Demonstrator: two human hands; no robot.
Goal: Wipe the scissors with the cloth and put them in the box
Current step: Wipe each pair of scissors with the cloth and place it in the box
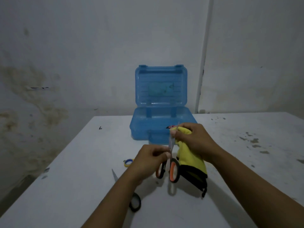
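Two hands meet just before the open blue box (pixel 162 125). The scissors (pixel 171 159) stand nearly upright, blades pointing toward the box, orange-and-black loops lowest. The left hand (pixel 150 159) pinches them near the pivot; the right hand (pixel 191 139) pinches the yellow cloth (pixel 190 159) around the blades.

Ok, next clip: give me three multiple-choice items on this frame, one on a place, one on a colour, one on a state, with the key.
1. Where is the blue box?
A. at the table's far edge, by the wall
B. on the floor
C. under the left forearm

2. What colour is the cloth?
A. red
B. yellow
C. white

3. What state is the box lid in?
A. latched shut
B. detached, flat on the table
C. open, standing upright

Key: 1 A, it sits beyond both hands before the wall. 2 B, the right hand grips yellow fabric with a dark edge. 3 C, the lid stands up behind the base.
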